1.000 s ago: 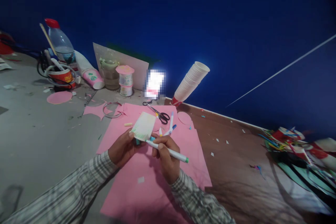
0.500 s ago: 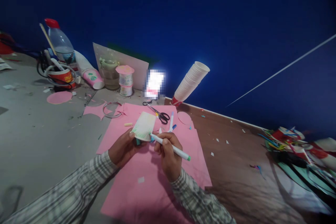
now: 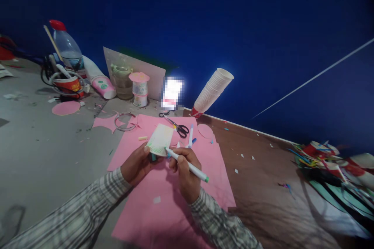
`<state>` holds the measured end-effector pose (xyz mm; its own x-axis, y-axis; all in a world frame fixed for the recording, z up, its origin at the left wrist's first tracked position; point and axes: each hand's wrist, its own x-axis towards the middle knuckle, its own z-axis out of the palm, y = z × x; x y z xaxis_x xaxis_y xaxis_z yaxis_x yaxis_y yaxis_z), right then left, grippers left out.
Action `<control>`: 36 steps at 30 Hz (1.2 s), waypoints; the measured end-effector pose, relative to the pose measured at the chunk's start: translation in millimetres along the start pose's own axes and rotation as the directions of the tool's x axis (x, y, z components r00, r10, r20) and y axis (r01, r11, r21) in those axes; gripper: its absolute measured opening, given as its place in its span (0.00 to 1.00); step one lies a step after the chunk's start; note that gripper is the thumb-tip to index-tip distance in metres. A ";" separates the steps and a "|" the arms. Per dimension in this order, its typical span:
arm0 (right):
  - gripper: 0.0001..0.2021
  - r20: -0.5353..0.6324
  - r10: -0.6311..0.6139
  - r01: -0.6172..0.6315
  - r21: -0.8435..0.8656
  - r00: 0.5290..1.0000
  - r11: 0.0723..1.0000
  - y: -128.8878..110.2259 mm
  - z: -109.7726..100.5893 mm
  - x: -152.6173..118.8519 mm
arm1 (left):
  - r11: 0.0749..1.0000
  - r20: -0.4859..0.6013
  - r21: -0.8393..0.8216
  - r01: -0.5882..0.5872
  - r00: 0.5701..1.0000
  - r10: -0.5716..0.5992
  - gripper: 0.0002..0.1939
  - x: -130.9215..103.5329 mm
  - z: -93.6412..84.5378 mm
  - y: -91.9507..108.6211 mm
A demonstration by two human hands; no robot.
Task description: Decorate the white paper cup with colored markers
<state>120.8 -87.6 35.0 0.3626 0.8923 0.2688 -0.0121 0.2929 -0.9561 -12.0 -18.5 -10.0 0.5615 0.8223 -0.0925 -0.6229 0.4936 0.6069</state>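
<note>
My left hand (image 3: 140, 165) holds a white paper cup (image 3: 160, 139) by its lower left edge, tilted above the pink paper (image 3: 163, 214). Short green strokes run along the cup's near edge. Between the fingers and thumb of my right hand (image 3: 187, 171) is a white marker (image 3: 188, 166) with a green end. Its tip touches the cup's side near the green strokes. A small teal piece shows under the cup by my left fingers; I cannot make out what it is. Just beyond the cup lie black-handled scissors (image 3: 179, 127) and another marker (image 3: 191, 135).
A tall leaning stack of paper cups (image 3: 212, 92) stands by the blue wall. At the back left are a red-capped bottle (image 3: 67, 44), a red cup of tools (image 3: 68, 85), a jar (image 3: 123, 83) and a decorated paper piece (image 3: 140, 88). Craft scraps (image 3: 327, 159) pile up at the right.
My right hand and the marker have shifted slightly left along the cup's near edge. The cup and my left hand have stayed nearly still.
</note>
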 end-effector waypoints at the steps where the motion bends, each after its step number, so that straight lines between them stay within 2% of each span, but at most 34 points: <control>1: 0.08 0.003 0.005 -0.005 -0.012 1.000 1.000 0.6 -0.4 -0.3 | 1.000 -0.005 0.004 0.000 1.000 0.000 0.17 -0.1 0.4 0.1; 6: 0.07 0.020 0.008 -0.007 -0.035 1.000 0.999 4.3 -3.5 -3.1 | 1.000 -0.006 -0.008 -0.003 1.000 0.003 0.17 -0.4 2.1 0.6; 12: 0.08 0.054 -0.066 0.069 -0.062 0.996 0.996 5.8 -4.9 -3.2 | 1.000 -0.052 -0.006 -0.010 0.999 0.010 0.18 -0.1 0.9 0.9; 19: 0.07 0.021 -0.007 0.008 -0.011 1.000 1.000 2.5 -2.5 -3.7 | 0.999 0.008 -0.001 -0.038 0.999 0.038 0.17 -0.4 5.4 2.2; 30: 0.07 -0.001 -0.008 0.008 -0.046 1.000 0.999 3.2 -1.4 -2.4 | 1.000 -0.006 -0.005 -0.030 1.000 0.030 0.18 0.6 2.3 0.8; 36: 0.07 0.044 -0.016 0.019 -0.061 0.999 0.998 5.7 -3.8 -5.6 | 1.000 -0.043 0.002 -0.027 0.999 0.027 0.17 0.0 1.4 1.1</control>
<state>122.2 -92.2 27.6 0.3213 0.9019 0.2888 0.0516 0.2879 -0.9563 -11.9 -18.4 -8.3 0.5203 0.8468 -0.1103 -0.6364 0.4707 0.6111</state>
